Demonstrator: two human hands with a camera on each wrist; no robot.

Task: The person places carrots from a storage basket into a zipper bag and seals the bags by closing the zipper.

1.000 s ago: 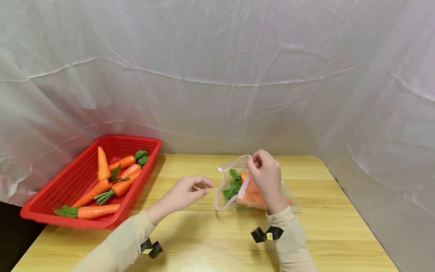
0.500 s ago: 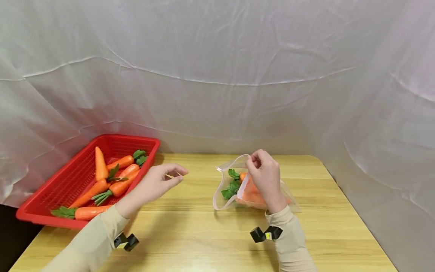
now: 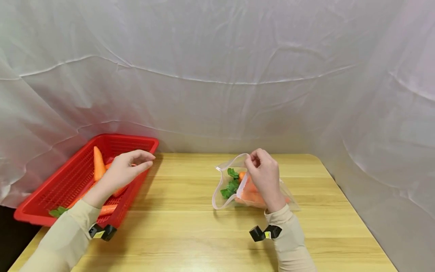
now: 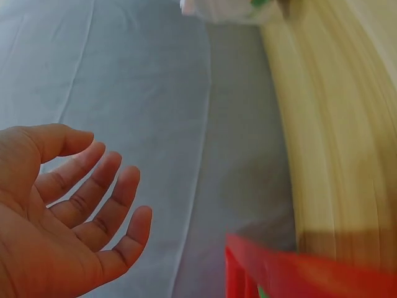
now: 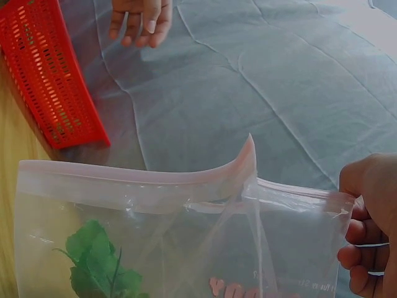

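Left hand [image 3: 124,170] outstretched, fingers relaxed, right hand [image 3: 266,177] raised, fingers pinched

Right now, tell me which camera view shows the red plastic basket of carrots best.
The head view: the whole red plastic basket shows, with carrots inside. The right wrist view shows only one slotted end; the left wrist view shows just a blurred red corner.

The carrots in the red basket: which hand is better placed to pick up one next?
The left hand. It hovers open over the red basket of carrots, while the right hand pinches the bag rim.
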